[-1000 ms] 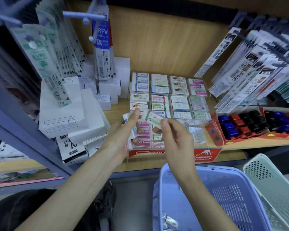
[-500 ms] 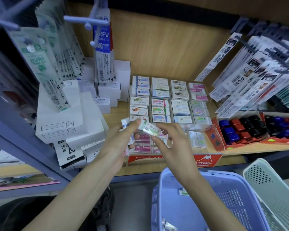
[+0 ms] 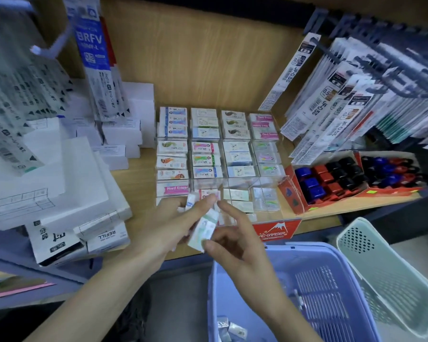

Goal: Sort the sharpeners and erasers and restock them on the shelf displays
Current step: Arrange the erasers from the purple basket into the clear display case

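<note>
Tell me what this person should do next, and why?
Probably draw the green-banded eraser from the stack in the left hand with the right hand, whose thumb touches it, and slot it into the front row of the eraser display, which looks part filled.

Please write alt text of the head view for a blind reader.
The left hand holds small white-and-green wrapped erasers, the right hand touching one, before a clear plastic compartment display on a wooden shelf. A lilac plastic basket stands below.

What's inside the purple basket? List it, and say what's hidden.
A few small wrapped packets lie in the purple basket, near its left wall. The right forearm covers part of the floor, and the frame's edge cuts off the rest.
</note>
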The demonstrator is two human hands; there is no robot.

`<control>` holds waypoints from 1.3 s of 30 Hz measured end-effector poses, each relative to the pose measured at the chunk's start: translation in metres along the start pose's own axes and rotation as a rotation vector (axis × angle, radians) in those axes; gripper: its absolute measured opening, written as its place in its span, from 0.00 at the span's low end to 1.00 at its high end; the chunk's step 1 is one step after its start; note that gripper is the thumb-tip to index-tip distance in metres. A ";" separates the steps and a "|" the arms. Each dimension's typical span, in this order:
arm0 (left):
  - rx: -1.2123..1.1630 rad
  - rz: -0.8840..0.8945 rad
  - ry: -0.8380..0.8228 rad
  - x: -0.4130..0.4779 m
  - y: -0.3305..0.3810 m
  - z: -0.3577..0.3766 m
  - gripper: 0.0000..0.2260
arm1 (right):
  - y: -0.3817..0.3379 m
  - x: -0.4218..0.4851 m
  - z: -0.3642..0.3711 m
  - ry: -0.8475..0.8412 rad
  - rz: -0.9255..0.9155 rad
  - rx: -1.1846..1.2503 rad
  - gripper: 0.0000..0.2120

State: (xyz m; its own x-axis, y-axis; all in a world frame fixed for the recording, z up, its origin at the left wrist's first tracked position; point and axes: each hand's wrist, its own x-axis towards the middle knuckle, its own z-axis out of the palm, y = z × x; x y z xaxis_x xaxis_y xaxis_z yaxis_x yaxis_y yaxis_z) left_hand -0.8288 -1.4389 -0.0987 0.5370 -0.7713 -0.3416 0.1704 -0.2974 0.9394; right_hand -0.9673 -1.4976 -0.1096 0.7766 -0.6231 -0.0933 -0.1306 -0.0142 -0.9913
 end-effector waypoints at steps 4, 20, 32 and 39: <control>0.014 -0.073 -0.107 -0.005 -0.004 0.006 0.25 | 0.007 -0.008 0.001 0.044 0.090 0.192 0.20; 0.040 -0.123 -0.054 0.005 -0.016 -0.009 0.12 | 0.027 0.034 -0.050 0.064 -0.391 -0.727 0.15; -0.148 -0.195 0.077 0.007 -0.005 -0.020 0.06 | 0.033 0.096 -0.032 0.092 -0.427 -1.313 0.08; -0.433 -0.261 -0.010 0.000 0.008 -0.016 0.09 | 0.027 0.101 -0.027 0.028 -0.347 -1.416 0.11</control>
State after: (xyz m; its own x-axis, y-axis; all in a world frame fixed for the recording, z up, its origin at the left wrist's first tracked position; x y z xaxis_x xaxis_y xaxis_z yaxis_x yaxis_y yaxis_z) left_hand -0.8144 -1.4327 -0.0907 0.4229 -0.7086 -0.5649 0.6259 -0.2223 0.7475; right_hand -0.9094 -1.5822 -0.1437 0.8850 -0.4425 0.1448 -0.4412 -0.8964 -0.0431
